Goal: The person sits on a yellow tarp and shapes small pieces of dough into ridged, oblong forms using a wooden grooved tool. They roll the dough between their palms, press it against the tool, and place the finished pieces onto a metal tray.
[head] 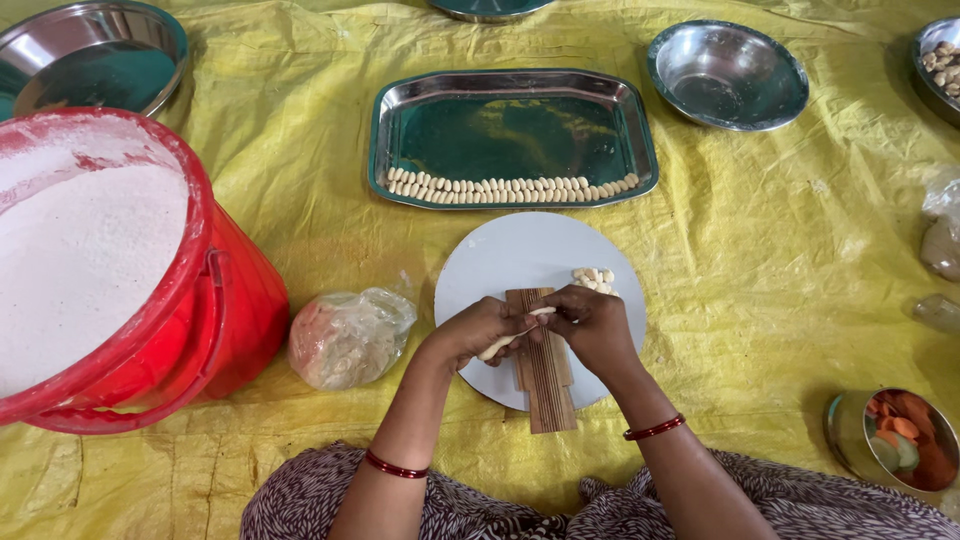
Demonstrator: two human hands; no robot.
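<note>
My left hand (478, 328) and my right hand (592, 322) meet over a ridged wooden board (545, 385) that lies on a round white board (520, 255). Together they pinch a thin rope of pale dough (507, 341): the left hand holds its long end, the right hand's fingers grip the tip above the ridges. A small heap of shaped dough pieces (592, 278) rests on the white board just beyond my right hand. Farther off, a steel tray (510, 110) carries a long row of the same pieces (510, 187) along its near edge.
A red bucket of white flour (90, 250) stands at left, a plastic bag of dough (348, 338) beside it. Steel bowls (727, 73) and a steel plate (90, 55) lie at the back. A small tin of coloured dough (897, 438) sits at right. Yellow sheet underneath.
</note>
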